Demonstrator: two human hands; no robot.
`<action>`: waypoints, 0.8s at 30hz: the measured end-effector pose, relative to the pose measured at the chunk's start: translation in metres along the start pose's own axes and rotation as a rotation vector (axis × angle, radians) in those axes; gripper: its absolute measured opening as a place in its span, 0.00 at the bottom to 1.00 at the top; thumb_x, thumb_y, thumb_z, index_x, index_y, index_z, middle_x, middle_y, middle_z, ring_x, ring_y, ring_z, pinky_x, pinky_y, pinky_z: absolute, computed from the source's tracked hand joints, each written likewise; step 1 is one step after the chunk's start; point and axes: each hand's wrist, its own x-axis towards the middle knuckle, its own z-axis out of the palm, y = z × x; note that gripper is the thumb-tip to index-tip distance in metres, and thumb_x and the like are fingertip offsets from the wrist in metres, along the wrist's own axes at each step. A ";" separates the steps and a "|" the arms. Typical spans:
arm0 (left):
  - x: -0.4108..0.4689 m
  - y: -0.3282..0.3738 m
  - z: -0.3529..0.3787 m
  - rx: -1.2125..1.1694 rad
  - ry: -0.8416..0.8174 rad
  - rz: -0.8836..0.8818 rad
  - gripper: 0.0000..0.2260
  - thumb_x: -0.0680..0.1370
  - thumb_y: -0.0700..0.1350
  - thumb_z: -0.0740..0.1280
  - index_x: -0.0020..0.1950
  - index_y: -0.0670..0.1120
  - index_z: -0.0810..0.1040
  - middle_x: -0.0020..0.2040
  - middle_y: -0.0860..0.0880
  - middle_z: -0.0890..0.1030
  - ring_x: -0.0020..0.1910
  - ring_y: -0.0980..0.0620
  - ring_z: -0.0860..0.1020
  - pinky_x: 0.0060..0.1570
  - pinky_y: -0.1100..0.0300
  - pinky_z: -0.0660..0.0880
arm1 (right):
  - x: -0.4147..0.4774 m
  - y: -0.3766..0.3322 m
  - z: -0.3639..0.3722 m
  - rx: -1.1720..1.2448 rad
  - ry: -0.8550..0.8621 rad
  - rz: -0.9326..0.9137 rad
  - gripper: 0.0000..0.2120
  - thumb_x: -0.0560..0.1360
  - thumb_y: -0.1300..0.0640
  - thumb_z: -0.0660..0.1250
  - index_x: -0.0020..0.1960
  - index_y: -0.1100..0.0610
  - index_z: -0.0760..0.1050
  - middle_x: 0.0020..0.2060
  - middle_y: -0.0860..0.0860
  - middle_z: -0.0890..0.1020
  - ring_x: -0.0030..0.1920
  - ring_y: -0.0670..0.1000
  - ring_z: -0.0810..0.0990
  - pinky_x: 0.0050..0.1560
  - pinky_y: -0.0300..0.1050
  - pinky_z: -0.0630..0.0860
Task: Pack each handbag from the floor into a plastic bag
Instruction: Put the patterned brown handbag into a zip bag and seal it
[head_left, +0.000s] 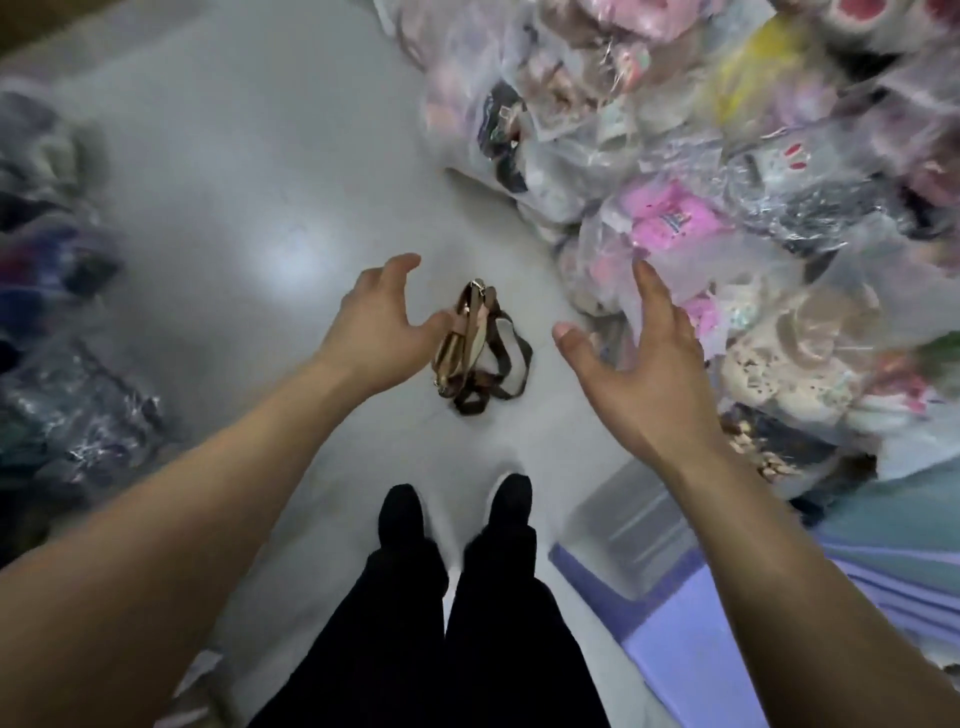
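Both hands are held out above the floor (234, 208), and neither holds anything. On the near side, the left hand (376, 332) has its fingers loosely curved and its thumb stretched toward the handbag (462, 358). The thumb tip overlaps the bag's left edge in this view, though the blur makes it hard to say whether it touches. On the other side, the right hand (641, 369) is spread wide with straight fingers and the thumb out to the left, clear of the bag.

The handbag, small and brown and tan, lies on the grey floor between the two hands, just ahead of the person's black shoes (400, 512). A gold fitting (477, 285) shows at its far end, and its dark strap (522, 364) lies looped on the floor to its right.

Black trousers (467, 623) fill the lower middle of the view. A tall heap of goods in clear plastic bags (701, 182), pink, yellow and cream among them, rises on the right, close behind the right hand. More bagged dark goods (78, 410) lie along the left edge. Lilac sheets (701, 649) sit at lower right, with flat clear plastic (623, 509) on top, just beside the right shoe.
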 end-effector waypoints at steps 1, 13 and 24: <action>0.018 -0.013 0.015 -0.009 -0.009 -0.019 0.32 0.77 0.60 0.66 0.78 0.54 0.59 0.76 0.45 0.64 0.73 0.44 0.66 0.69 0.51 0.65 | 0.020 0.007 0.021 0.010 -0.001 -0.004 0.43 0.75 0.31 0.67 0.82 0.41 0.49 0.80 0.49 0.61 0.79 0.55 0.60 0.76 0.56 0.62; 0.147 -0.156 0.193 -0.180 0.001 -0.309 0.32 0.78 0.55 0.66 0.79 0.53 0.57 0.76 0.46 0.64 0.75 0.46 0.64 0.70 0.52 0.64 | 0.194 0.091 0.281 0.072 -0.320 0.144 0.46 0.72 0.34 0.70 0.82 0.43 0.49 0.78 0.52 0.65 0.77 0.56 0.64 0.76 0.57 0.64; 0.189 -0.218 0.259 -0.325 0.078 -0.322 0.31 0.79 0.54 0.66 0.79 0.55 0.56 0.76 0.49 0.63 0.73 0.49 0.67 0.63 0.59 0.66 | 0.268 0.122 0.410 0.380 -0.273 0.561 0.59 0.59 0.39 0.76 0.80 0.43 0.45 0.62 0.52 0.79 0.56 0.59 0.81 0.62 0.59 0.79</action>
